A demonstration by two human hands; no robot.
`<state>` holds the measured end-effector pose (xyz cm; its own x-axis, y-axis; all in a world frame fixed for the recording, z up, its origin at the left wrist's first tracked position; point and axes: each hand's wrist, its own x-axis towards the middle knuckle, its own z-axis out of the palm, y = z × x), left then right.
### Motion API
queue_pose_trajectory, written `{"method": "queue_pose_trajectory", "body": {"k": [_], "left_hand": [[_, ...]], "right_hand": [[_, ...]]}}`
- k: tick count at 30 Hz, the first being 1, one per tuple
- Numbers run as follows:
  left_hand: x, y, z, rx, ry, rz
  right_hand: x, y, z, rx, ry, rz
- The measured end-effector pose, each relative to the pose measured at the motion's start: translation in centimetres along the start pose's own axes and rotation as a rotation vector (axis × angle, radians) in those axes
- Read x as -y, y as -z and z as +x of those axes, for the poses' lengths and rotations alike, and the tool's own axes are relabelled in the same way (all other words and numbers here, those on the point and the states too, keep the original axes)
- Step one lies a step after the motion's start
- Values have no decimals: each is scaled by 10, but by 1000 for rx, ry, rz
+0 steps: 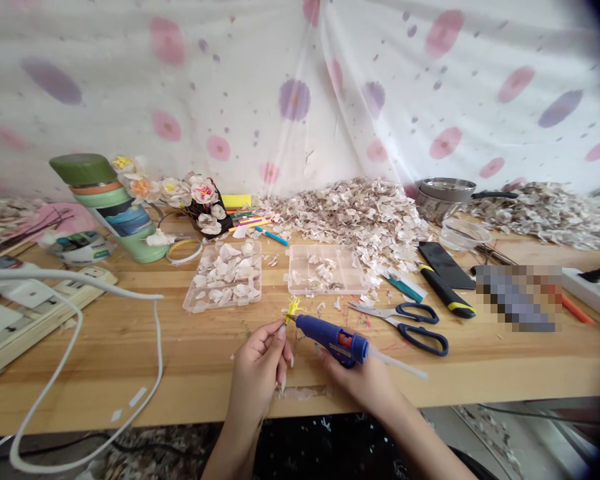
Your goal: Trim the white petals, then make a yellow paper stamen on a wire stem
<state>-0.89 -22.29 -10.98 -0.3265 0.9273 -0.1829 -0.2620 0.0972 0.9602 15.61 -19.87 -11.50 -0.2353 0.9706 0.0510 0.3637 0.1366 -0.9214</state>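
Holding stamens (293,309) L hand (257,363), glue gun (333,340) R hand (360,383), nr edge (305,413).

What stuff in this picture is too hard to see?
Head view:
Blocky patch on the table: squares hide what lies there.
Yellow bit at the glue gun's tip: too small to tell what it is.
Glue gun's handle: hidden by the right hand.
White power strip: cut off by the right edge.
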Motion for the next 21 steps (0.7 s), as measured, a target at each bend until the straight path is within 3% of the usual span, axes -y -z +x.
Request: {"method": "queue_pose_trajectory", "body": {"k": [21], "left_hand": [[4, 2, -1, 15, 5, -7]], "right_hand": [[-1, 0, -1, -29, -65, -17]]}}
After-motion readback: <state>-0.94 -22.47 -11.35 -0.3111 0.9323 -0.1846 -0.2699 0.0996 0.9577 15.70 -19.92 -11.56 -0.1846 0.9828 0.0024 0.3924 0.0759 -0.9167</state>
